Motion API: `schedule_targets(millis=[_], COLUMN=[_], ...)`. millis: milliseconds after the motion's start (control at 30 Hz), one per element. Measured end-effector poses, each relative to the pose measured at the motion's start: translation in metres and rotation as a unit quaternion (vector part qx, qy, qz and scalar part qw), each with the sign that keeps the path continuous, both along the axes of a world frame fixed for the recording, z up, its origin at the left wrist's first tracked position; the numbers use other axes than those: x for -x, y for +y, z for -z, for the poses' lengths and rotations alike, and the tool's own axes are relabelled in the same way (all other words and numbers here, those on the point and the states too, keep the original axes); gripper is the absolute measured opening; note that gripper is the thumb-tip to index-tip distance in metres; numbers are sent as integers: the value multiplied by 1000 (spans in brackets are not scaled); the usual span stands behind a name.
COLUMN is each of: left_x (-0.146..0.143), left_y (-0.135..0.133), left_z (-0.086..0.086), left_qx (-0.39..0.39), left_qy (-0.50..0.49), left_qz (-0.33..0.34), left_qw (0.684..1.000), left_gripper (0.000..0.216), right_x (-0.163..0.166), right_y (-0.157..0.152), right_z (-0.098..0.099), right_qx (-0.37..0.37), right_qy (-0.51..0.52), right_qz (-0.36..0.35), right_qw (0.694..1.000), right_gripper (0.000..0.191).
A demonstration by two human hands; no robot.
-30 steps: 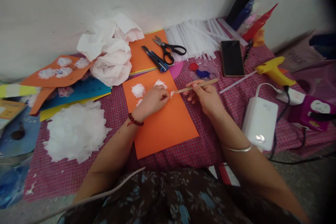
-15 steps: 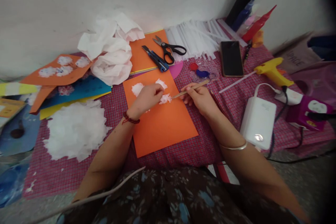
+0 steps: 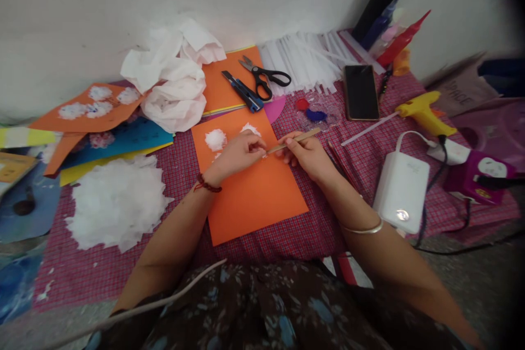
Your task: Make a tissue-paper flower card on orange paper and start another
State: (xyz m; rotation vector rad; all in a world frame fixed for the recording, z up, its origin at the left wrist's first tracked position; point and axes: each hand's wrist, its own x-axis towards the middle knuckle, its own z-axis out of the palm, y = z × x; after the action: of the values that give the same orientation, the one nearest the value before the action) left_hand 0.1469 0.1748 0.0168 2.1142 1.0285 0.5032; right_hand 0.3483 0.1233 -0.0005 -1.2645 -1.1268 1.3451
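Note:
My right hand (image 3: pixel 310 156) pinches a thin flat wooden stick (image 3: pixel 309 135), which slants down to the left. My left hand (image 3: pixel 241 154) is closed over the upper part of an orange sheet of card (image 3: pixel 258 197), its fingertips at the stick's lower end. Whatever lies between those fingertips is hidden. A round white paper tuft (image 3: pixel 215 140) sits on the card left of my hand. Another white tuft (image 3: pixel 250 129) shows just above it, partly covered, and small white bits peek out around the fingers.
Scissors (image 3: pixel 262 77) and a blue cutter (image 3: pixel 243 91) lie beyond the card. Red and blue paint (image 3: pixel 315 115), a phone (image 3: pixel 361 92), a yellow glue gun (image 3: pixel 422 111) and a white power bank (image 3: pixel 402 191) are rightward. Cut white paper (image 3: pixel 118 202) and crumpled tissue (image 3: pixel 176 104) lie left.
My left hand has shifted right and its fingertips have come to the stick's tip, now covering the tuft there. The left tuft shows more fully. My right hand still holds the stick.

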Motion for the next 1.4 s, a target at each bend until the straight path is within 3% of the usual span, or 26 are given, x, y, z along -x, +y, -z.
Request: schedule_targets(millis=[233,733,933,1033,1267,1400], left_x=[-10,-13,-12,-6,10,24], left_y=[-3,-1,0,2,7,3], left_z=[3,1,-1,-6,-26,-41], left_qx=[-96,-78,-54,-42,0,-58], left_qy=[99,103,107,106,73,21], left_qz=[9,5,6,9,-6,-65], left_qw=[990,992,993,993,997,996], left_gripper=[9,18,17,17,38,21], right_x=[-3,-5,-21,-24,-13,-15], right_y=[-1,-1,2,3,0,1], right_z=[-2,-6,-11,-12,-11,-10], right_qx=[13,19,-11,-13,17,21], right_qy=[0,8,24,30,35,28], right_qz=[-12,-15,71,79,23,25], right_qw=[1000,1000,997,996,999,999], right_gripper=[37,32,32,31,29,31])
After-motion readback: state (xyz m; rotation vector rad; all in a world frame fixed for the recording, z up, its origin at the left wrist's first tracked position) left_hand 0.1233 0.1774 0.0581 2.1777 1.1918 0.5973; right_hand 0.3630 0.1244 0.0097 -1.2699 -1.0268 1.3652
